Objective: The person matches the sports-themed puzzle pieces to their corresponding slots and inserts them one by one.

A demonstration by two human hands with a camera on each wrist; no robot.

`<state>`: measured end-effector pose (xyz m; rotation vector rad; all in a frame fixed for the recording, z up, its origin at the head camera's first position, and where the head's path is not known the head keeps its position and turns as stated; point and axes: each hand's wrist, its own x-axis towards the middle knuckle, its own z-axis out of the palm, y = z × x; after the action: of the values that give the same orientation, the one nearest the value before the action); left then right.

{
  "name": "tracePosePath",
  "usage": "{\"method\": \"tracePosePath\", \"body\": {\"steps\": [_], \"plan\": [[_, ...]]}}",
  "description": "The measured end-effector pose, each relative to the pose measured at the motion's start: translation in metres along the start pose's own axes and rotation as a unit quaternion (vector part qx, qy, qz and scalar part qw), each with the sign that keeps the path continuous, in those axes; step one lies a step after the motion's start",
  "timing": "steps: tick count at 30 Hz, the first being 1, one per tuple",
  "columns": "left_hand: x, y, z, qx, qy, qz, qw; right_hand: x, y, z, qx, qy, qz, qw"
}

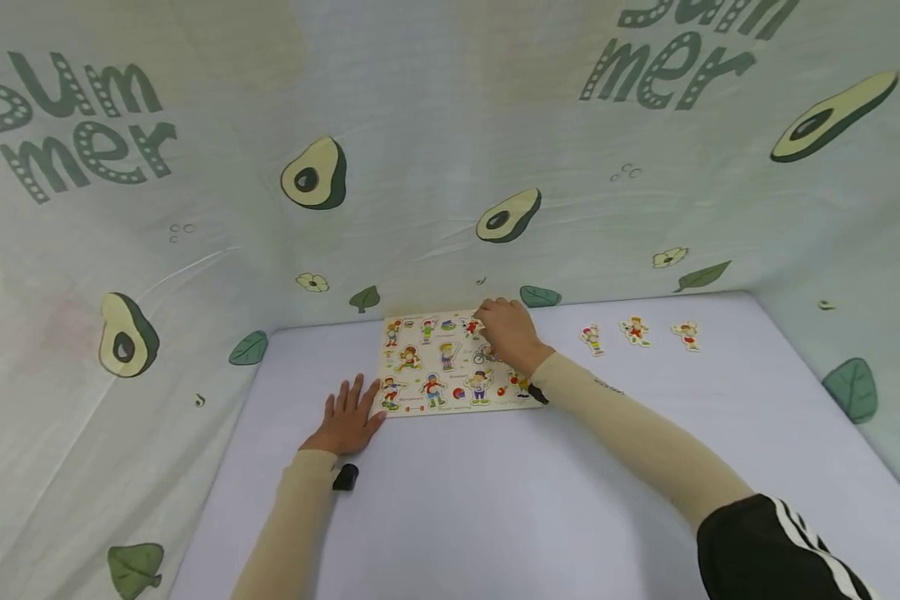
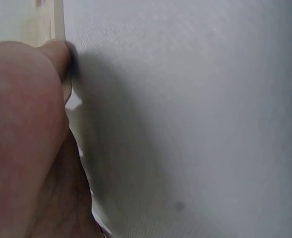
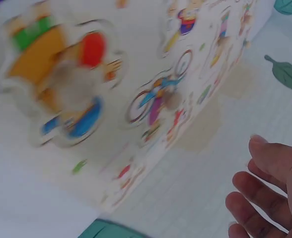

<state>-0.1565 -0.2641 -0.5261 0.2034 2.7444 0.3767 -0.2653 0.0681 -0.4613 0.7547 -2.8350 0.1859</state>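
A wooden peg puzzle board (image 1: 459, 383) with printed sports figures lies near the back of the table. My left hand (image 1: 345, 421) lies flat at its left edge, fingers spread, with fingertips and thumb touching the edge. The left wrist view shows part of that hand beside the board edge (image 2: 58, 20). Over the board's upper right is my right hand (image 1: 508, 333), covering some figures. In the right wrist view its fingers (image 3: 250, 191) are loosely bent, with nothing visible between them. A cyclist piece (image 3: 158, 99) with a round knob sits in the board.
Three loose figure pieces lie on the white table to the right of the board: one piece (image 1: 592, 340) nearest it, another (image 1: 635, 332) in the middle, the last (image 1: 687, 336) farthest right. A cloth (image 1: 420, 208) printed with avocados and leaves hangs behind the table.
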Motion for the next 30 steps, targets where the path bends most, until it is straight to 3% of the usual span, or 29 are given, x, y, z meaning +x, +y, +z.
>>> {"method": "tracePosePath", "body": {"steps": [8, 15, 30], "plan": [[0.002, -0.004, 0.004, 0.003, -0.001, 0.000, 1.0000, -0.036, 0.035, -0.008, 0.018, 0.020, 0.028, 0.999], [0.001, -0.004, 0.004, 0.003, 0.002, 0.001, 1.0000, -0.066, 0.063, -0.008, -0.004, 0.030, 0.054, 0.998], [-0.001, -0.006, 0.006, -0.001, 0.020, 0.025, 0.9995, -0.102, 0.108, -0.005, -0.008, 0.032, 0.094, 0.995]]}}
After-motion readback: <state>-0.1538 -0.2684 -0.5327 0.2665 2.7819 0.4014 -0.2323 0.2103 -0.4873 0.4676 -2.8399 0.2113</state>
